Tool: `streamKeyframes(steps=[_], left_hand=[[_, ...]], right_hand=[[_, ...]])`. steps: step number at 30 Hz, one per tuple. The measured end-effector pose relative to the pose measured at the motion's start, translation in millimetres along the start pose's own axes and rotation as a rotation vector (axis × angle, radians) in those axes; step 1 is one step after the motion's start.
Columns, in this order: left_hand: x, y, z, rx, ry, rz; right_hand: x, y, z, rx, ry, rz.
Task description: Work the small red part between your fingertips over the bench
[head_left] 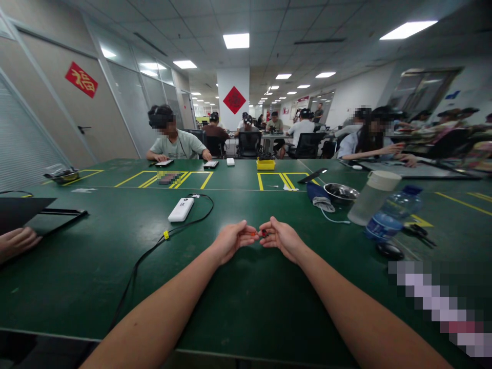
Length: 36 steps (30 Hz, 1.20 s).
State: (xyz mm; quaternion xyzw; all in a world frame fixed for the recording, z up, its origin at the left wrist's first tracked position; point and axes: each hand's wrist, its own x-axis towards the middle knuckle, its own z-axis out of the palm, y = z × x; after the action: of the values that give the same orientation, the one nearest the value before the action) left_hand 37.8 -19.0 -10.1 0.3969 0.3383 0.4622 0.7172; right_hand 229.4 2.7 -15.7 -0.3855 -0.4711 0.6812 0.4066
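Palms turned inward, my two hands meet fingertip to fingertip just above the middle of the green table (246, 318). My left hand (231, 243) has its fingers loosely curled, holding a small orange piece (252, 233) at the fingertips. In my right hand (285, 241), a small dark piece with some red on it (264, 233) sits between the thumb and fingers. Both pieces are too small to make out their kind. The two pieces are close together, and I cannot tell whether they touch.
A white power bank (181, 209) with a black cable (142, 259) lies left of my hands. To the right stand a metal bowl (341, 192), a frosted bottle (372, 200), a blue water bottle (392, 215) and a black mouse (390, 250). Co-workers sit across and beside the table.
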Motion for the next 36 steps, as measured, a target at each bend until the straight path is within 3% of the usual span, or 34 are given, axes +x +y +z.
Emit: streamKeyframes(steps=[36], left_hand=[[1.4, 2.3, -6.9, 0.039, 0.012, 0.013]], right_hand=[[-2.7, -0.9, 2.5, 0.06, -0.073, 0.0]])
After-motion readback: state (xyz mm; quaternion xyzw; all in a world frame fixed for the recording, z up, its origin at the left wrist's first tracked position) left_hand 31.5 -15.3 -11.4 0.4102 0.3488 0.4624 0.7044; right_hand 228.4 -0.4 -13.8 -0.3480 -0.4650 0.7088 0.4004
